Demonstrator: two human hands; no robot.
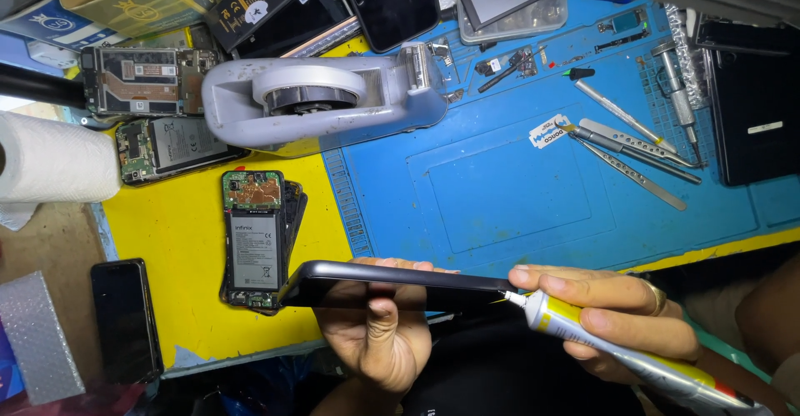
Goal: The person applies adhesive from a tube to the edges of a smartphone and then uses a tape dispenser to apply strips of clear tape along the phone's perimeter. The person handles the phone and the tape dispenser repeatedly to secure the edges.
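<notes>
The dark phone frame [392,284] sits edge-on at about six o'clock, low over the near edge of the surface [500,183]. It looks thin, light and stiff but easily marred, best pinched along its long rims. The left hand [375,333] does just that — thumb over the near rim, fingers curled behind, grip closed on it. The right hand [621,320] is wrapped around a soft glue tube [608,345] — nozzle touching the frame's three-o'clock end. An opened phone [254,241] lies at nine o'clock.
</notes>
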